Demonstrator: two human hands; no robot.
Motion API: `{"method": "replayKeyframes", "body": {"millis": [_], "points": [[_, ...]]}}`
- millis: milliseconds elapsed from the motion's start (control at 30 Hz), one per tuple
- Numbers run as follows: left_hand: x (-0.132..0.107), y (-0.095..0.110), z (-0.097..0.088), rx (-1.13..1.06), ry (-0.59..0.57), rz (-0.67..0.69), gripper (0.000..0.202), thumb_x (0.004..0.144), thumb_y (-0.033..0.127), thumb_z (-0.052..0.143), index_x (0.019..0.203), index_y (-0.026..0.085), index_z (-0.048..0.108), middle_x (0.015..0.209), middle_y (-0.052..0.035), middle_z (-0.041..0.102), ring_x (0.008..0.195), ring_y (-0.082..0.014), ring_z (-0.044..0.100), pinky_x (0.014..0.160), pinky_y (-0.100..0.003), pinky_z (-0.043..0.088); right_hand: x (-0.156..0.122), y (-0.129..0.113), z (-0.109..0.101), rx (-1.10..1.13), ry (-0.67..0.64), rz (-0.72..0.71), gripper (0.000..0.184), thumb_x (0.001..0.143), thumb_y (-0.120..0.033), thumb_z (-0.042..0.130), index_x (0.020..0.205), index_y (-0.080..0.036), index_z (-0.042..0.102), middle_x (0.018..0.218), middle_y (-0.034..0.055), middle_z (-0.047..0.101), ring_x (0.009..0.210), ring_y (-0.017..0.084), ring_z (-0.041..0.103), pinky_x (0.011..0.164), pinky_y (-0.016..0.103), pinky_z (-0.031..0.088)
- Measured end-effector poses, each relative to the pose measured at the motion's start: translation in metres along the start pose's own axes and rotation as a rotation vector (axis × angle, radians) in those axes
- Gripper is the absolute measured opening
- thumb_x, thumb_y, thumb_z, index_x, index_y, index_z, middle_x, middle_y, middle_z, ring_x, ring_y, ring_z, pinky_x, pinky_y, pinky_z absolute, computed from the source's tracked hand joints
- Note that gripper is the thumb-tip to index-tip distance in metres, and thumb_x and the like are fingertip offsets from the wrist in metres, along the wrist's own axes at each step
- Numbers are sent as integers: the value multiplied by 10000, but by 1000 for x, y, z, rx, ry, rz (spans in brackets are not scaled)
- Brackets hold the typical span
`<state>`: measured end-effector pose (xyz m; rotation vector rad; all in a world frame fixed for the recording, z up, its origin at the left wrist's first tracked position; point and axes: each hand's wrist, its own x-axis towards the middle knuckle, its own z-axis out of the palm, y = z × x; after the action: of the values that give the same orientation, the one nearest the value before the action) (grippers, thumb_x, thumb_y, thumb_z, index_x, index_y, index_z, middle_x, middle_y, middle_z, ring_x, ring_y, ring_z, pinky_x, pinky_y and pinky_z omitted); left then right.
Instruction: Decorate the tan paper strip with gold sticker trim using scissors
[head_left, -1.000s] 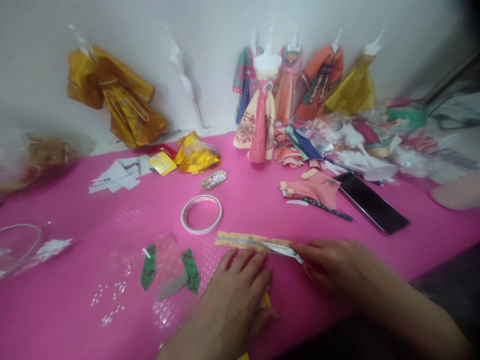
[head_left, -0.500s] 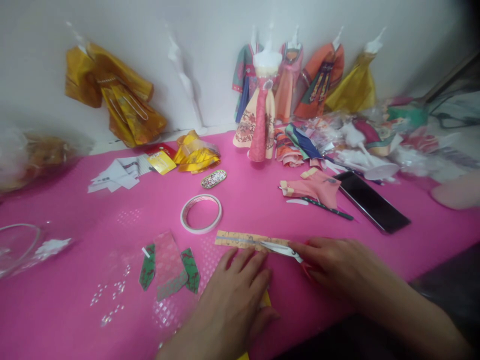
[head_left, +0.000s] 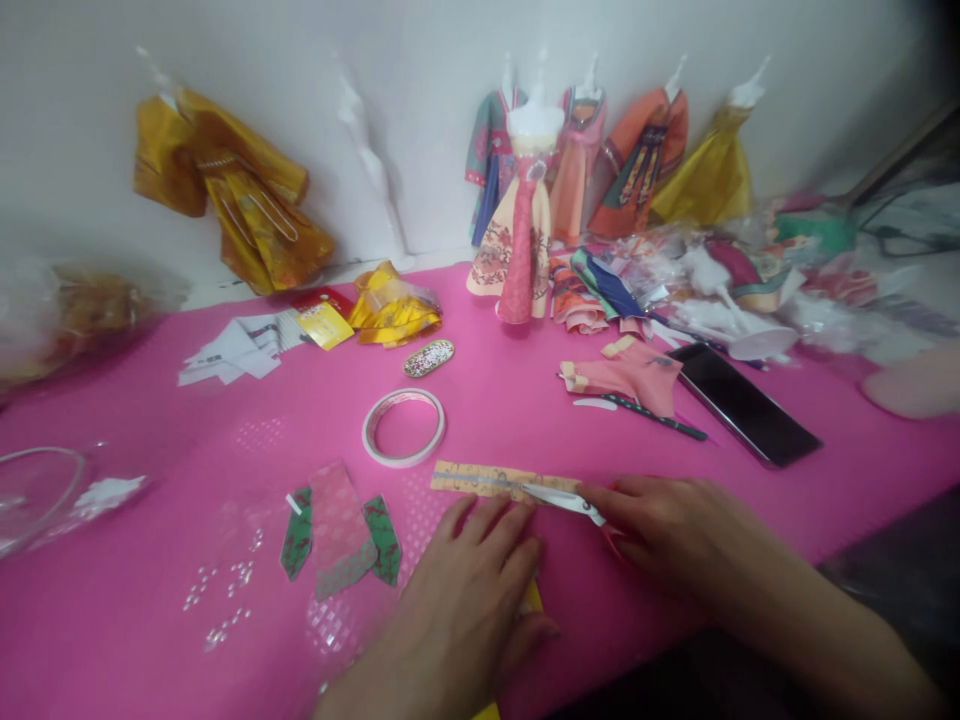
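Note:
A tan patterned paper strip [head_left: 480, 478] lies flat on the pink table cover [head_left: 525, 420]. My left hand [head_left: 469, 595] rests palm down just below it, fingers spread, fingertips touching the strip's lower edge. My right hand [head_left: 675, 535] is closed in a pinch on a thin white backing strip [head_left: 562, 497] that runs along the right part of the tan strip. A bit of yellow paper [head_left: 531, 598] shows under my left hand.
A roll of double-sided tape [head_left: 403, 427] lies just behind the strip. Green and pink paper pieces [head_left: 337, 530] and small gems [head_left: 225, 590] lie to the left. A phone [head_left: 742, 403], a pen [head_left: 652, 418], and paper doll dresses [head_left: 525, 225] stand further back. A glass bowl [head_left: 30, 490] sits at the left edge.
Almost nothing has moved. The white backing strip has crept slightly leftward along the tan strip; both hands stay in place.

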<state>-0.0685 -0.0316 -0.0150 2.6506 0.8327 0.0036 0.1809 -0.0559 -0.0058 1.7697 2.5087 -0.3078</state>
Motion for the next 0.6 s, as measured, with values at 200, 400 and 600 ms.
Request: {"method": "replayKeyframes", "body": {"millis": [200,400,600], "points": [[-1,0,1,-9,8,-8,440,982,507,477,1289,217,597,1481,-72,540,1345,-330,478,1131,-553,331,-2,0,2,-1,15,-16,450,850,-144,585,1270,-305,589,819,-10,701,675,169,658,518,312,261],[-1,-1,1,-4,18,5,447,986,506,464,1298,209,586,1486,-78,533,1352,-328,467,1130,-548,328,-1,-1,-3,31,-12,10,424,847,-126,571,1236,-288,620,830,2,712,689,175,665,522,324,271],[0,0,0,-15,14,-13,433,984,500,472,1281,211,600,1476,-76,545,1339,-331,482,1120,-553,340,0,0,-5,131,-23,26,345,877,-157,531,1165,-301,655,868,0,731,718,198,684,568,312,330]]}}
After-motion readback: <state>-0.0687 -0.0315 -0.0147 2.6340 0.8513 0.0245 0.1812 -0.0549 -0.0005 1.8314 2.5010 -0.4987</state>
